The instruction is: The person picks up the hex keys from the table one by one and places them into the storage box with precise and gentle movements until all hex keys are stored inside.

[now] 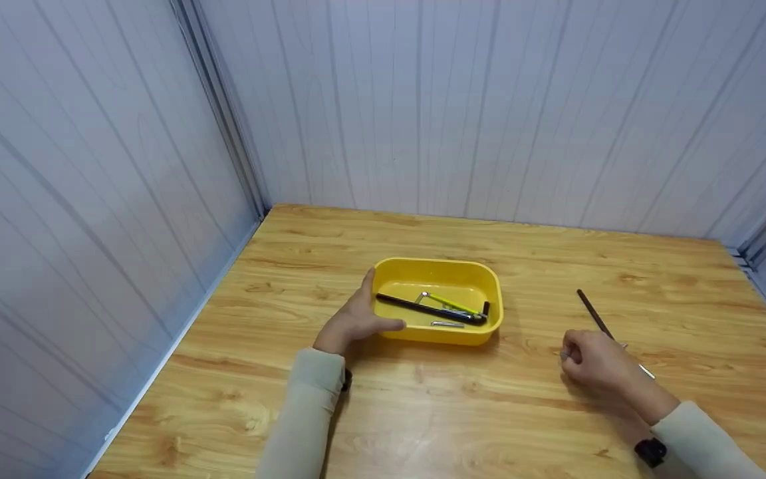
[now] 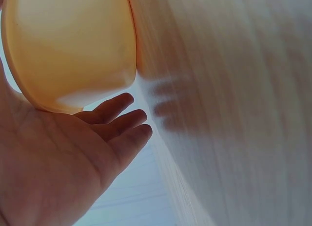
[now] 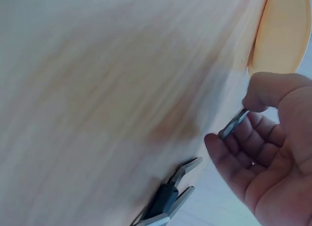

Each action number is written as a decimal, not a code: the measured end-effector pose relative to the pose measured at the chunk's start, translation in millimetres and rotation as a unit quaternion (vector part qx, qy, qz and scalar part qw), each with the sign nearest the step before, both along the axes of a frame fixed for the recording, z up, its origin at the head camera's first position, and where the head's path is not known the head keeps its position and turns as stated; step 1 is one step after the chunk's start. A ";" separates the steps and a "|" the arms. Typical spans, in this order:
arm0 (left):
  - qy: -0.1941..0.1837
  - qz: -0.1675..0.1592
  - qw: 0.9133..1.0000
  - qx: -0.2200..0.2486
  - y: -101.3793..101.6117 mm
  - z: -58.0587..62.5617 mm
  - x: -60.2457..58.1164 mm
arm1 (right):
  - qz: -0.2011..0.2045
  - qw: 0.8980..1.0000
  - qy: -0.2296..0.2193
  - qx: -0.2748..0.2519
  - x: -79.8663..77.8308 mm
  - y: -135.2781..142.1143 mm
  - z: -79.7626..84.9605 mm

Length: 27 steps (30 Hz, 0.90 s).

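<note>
A yellow plastic box (image 1: pixel 437 338) stands on the wooden table with several hex keys in it. Among them are a long black hex key (image 1: pixel 416 307), a yellow-green one (image 1: pixel 453 305) and a small silver one (image 1: pixel 447 324). At the box's left end my left hand (image 1: pixel 355 319) rests with its palm against the wall, thumb over the near rim, other fingers fairly straight. My right hand (image 1: pixel 599 360) is above the table right of the box. Between its thumb and index fingertip it pinches a small silver hex key (image 3: pixel 233 122), partly hidden by the fingers.
Beyond my right hand a black rod-like tool (image 1: pixel 594 311) lies on the table (image 1: pixel 276 266), with a silver piece (image 1: pixel 647 371) close by. Bent silver ends (image 3: pixel 187 168) beside a black part show in the right wrist view. Pale panel walls (image 1: pixel 423 120) border the table.
</note>
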<state>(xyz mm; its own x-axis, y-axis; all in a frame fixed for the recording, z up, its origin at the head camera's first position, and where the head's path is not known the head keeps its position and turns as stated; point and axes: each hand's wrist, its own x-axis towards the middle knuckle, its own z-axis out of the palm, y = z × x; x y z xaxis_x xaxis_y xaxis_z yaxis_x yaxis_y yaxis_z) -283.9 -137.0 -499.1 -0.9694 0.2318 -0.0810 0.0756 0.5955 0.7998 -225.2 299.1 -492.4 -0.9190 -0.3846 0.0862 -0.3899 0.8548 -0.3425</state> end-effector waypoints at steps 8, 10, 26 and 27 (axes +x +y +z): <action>0.000 0.003 1.000 0.006 0.1 1.2 0.3 | 0.017 0.999 0.022 -0.017 -3.3 -6.7 4.6; -0.002 0.004 1.000 0.005 0.0 1.2 0.6 | 0.023 0.999 0.029 -0.023 -4.2 -9.1 6.4; -0.008 0.008 1.000 -0.007 1.7 1.5 1.8 | 0.053 0.995 0.077 -0.020 -13.0 -26.1 17.8; -0.009 0.007 1.000 -0.006 1.6 1.4 1.7 | 0.050 0.996 0.077 -0.023 -13.3 -27.3 19.2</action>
